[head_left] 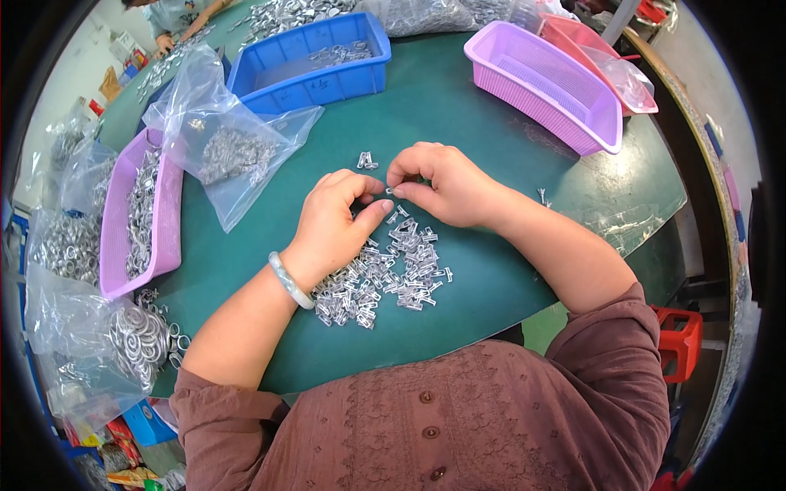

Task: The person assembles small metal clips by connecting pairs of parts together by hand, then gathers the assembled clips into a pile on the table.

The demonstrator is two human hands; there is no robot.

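My right hand (442,182) pinches a small silver metal fitting (390,191) between thumb and forefinger, over the green tabletop. Close beside it, my left hand (334,217) has its fingers curled and thumb near the forefinger; whether something sits between these tips is too small to tell. A light bangle circles the left wrist. Just below both hands spreads a loose pile of similar silver metal fittings (413,266), partly hidden by the left hand. A few more fittings (367,160) lie together beyond the fingertips.
A lilac basket (170,237) of metal parts stands left, beside a clear bag (237,159) of small pieces and a heap of metal rings (139,340). Farther off are a blue bin (315,86), another lilac basket (544,102) and a co-worker's hand (165,42).
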